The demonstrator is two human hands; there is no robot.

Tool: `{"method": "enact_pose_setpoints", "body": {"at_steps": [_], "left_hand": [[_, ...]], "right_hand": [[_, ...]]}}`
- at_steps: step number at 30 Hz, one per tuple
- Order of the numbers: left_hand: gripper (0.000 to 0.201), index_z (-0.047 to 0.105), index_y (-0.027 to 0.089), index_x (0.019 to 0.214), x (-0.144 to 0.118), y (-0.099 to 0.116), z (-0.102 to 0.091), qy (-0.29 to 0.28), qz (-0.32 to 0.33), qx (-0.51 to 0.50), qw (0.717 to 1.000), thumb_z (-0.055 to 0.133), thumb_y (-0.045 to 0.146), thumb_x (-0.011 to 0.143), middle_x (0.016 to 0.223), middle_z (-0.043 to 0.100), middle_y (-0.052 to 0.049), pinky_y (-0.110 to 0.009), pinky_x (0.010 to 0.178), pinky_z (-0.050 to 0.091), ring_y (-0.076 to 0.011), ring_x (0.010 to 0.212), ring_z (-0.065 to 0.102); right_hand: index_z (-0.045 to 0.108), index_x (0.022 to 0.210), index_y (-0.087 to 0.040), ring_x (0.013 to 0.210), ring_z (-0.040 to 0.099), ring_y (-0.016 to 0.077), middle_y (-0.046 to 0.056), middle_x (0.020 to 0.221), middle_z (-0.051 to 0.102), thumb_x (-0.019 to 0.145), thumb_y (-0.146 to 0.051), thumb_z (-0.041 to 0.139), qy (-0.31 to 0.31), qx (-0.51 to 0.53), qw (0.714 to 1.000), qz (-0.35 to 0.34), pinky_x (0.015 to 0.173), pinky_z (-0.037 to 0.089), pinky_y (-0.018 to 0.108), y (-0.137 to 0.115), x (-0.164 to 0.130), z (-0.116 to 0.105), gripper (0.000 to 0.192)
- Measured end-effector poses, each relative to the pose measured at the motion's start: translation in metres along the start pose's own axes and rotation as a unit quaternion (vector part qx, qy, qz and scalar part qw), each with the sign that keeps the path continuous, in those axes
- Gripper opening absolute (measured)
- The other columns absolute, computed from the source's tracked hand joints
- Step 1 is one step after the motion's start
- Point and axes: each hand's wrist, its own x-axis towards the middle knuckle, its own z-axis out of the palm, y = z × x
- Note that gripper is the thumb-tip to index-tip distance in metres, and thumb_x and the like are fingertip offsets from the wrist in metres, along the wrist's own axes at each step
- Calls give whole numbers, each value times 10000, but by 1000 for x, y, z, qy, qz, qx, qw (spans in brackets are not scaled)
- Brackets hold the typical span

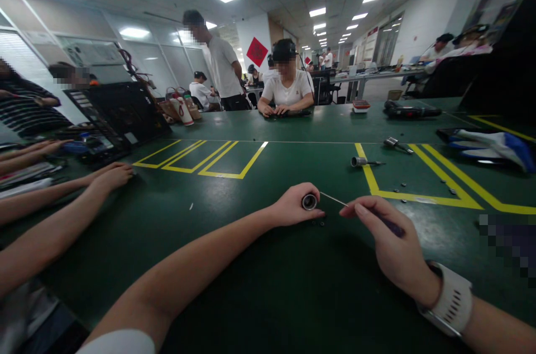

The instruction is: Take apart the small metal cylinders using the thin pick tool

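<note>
My left hand (293, 207) grips a small silver metal cylinder (309, 201); my right hand (387, 239) pinches a thin dark-handled screwdriver (335, 199), tip at the cylinder, over the green bench (259, 281).

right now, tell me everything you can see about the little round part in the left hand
The small cylindrical part is a short metal-looking ring or sleeve, silvery at the rim with a dark hollow centre. Its open end faces the camera. The left hand grips it between the fingers, low over the green table. A thin metal rod, held by the right hand, points at its side; contact is unclear. Tiny dark bits lie on the table just below it.
</note>
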Motion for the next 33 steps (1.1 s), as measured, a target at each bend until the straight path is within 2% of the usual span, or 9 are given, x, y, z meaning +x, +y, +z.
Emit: {"method": "enact_pose_setpoints", "body": {"at_steps": [5,8,11,14,16,21,25,28,33], "left_hand": [[293,521,153,819,1,4,-2,-14,56,10,998,691,360,702,926,553,-45,-299,801,438,-152,878,521],[229,561,154,867,-1,8,-1,-48,100,4,994,664,316,742,1101,536,-86,-310,884,421,-174,1030,513],[219,593,167,922,-2,14,0,-88,120,43,988,643,312,765,1160,533,-91,-334,930,394,-192,1087,501],[283,596,179,983,-3,21,0,-117,140,106,978,650,342,758,1142,550,-92,-359,939,374,-215,1087,492],[255,590,173,985,-3,24,1,-127,147,135,972,618,332,787,1096,560,-92,-347,910,385,-209,1049,499],[130,559,153,871,-2,25,5,-129,152,177,964,532,279,849,921,567,-65,-299,816,411,-169,885,512],[116,538,155,844,-1,25,7,-124,160,188,961,531,270,852,885,559,-52,-296,804,409,-161,851,504],[108,535,154,844,-1,25,8,-126,160,198,959,526,262,855,883,553,-49,-291,796,407,-159,850,503],[123,554,138,854,7,25,9,-115,154,232,953,527,258,852,884,548,-55,-283,746,409,-159,817,493]], "right_hand": [[634,915,-214,857,610,230,49,910,668,833,-407,499,-13,-40,998,43,695,484,361,3,6,3,249],[638,911,-215,850,611,226,43,916,668,825,-399,508,-23,-64,996,57,705,482,363,4,10,4,241],[639,882,-212,844,611,221,42,901,667,821,-389,511,-41,-72,995,57,729,478,367,6,12,6,227],[640,866,-213,847,611,219,42,888,667,820,-379,509,-63,-71,994,57,755,473,372,8,13,7,217],[639,869,-215,854,612,218,43,892,668,823,-376,503,-73,-69,993,59,759,473,370,9,12,8,216],[629,856,-208,840,614,215,48,885,665,827,-364,483,-93,-75,990,73,746,474,368,6,12,8,215],[629,826,-200,817,613,224,50,850,664,805,-375,485,-102,-76,989,77,726,473,373,5,12,9,228],[633,810,-199,818,611,228,46,836,664,789,-388,500,-85,-69,991,73,733,468,374,7,13,10,232],[640,851,-203,803,608,222,45,841,667,806,-390,504,-6,-42,998,55,694,477,353,9,11,11,236]]}}
